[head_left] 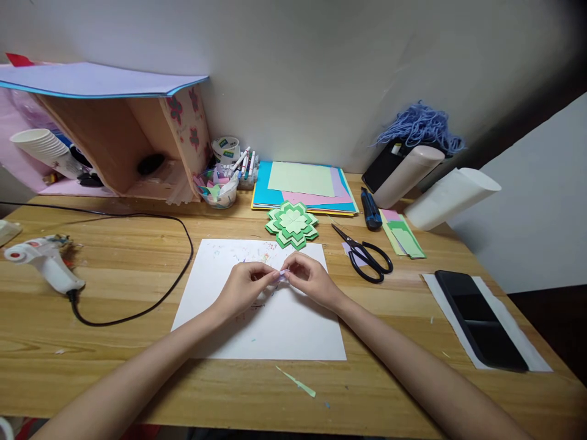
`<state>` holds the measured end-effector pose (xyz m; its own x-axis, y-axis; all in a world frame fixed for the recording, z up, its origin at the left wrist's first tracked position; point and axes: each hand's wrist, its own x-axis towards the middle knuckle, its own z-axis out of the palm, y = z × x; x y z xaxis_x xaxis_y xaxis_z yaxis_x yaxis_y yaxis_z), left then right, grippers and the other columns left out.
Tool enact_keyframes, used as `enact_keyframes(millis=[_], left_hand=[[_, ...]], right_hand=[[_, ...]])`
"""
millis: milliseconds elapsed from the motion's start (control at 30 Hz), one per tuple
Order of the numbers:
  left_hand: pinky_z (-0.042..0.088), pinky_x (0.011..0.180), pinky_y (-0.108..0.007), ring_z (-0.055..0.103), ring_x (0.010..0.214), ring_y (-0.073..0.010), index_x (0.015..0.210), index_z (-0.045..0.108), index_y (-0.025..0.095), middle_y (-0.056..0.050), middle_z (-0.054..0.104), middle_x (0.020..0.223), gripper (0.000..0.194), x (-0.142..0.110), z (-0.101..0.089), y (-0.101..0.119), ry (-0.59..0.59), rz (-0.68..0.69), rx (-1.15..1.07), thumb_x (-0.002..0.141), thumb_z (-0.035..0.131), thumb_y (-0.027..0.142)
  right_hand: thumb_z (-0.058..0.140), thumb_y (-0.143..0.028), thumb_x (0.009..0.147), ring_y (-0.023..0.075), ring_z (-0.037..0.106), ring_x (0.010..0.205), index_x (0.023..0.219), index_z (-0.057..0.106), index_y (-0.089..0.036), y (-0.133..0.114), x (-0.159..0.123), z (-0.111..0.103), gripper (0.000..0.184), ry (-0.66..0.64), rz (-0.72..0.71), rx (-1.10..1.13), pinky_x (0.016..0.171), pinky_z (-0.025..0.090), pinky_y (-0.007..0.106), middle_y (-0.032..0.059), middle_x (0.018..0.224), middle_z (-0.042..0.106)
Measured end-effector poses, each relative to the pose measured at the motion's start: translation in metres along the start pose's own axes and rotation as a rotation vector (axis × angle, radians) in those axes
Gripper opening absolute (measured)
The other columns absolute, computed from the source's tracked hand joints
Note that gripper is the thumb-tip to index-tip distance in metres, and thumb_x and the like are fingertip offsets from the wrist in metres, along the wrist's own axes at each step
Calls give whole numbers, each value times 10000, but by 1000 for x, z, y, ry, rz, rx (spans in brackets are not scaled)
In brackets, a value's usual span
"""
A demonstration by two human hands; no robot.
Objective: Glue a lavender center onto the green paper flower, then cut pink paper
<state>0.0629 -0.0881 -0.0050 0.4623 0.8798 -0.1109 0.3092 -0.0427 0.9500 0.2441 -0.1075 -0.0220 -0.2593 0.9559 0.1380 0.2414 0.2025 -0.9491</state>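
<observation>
Both hands meet over a white sheet of paper and pinch a small piece of light purple paper between them. My left hand grips its left side with thumb and fingertips. On its right side, my right hand is closed the same way. Most of the piece is hidden by the fingers, so its shape cannot be made out. Just beyond the hands lies a layered green paper flower. Black-handled scissors rest to the right, partly over a scrap of purple paper.
A glue gun with a black cord lies left. Behind are a pink box, a cup of paper scraps and stacked coloured paper. Rightward are a blue cutter, paper strips, rolls and a phone.
</observation>
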Motion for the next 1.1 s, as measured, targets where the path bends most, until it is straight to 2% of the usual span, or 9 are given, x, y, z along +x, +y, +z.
enact_keyframes(millis=[133,400,633,967,1100], left_hand=[[384,558,-233,545,624,-137,787,684,142,-60,673,733,297,0,0,1,-4,21,25,761,564,412],[347,515,-214,492,563,-107,760,684,154,-33,661,682,279,-4,1,5,26,83,157,762,564,406],[341,523,-214,487,553,-105,741,672,173,-20,642,665,262,-7,1,7,43,177,287,789,537,393],[331,494,-197,481,533,-94,713,654,150,-13,636,652,288,-5,0,8,5,91,137,781,545,408],[332,508,-204,467,534,-92,737,651,166,-9,631,665,253,-6,2,8,32,125,210,798,526,377]], right_hand=[[552,-274,799,131,522,716,888,556,-195,-2,-1,1,119,37,15,18,641,422,250,17,817,564],[552,-252,792,135,520,693,759,578,-178,-4,-1,0,85,23,-21,-80,636,411,257,20,756,574],[529,-262,810,135,511,669,724,556,-169,-4,-3,0,130,-30,31,-28,623,402,261,10,705,562],[522,-292,824,127,499,657,734,543,-170,-5,-3,0,153,-55,42,1,606,385,253,5,699,547],[514,-306,829,126,500,663,735,540,-167,-5,-3,0,170,-50,44,9,616,388,252,4,702,543]])
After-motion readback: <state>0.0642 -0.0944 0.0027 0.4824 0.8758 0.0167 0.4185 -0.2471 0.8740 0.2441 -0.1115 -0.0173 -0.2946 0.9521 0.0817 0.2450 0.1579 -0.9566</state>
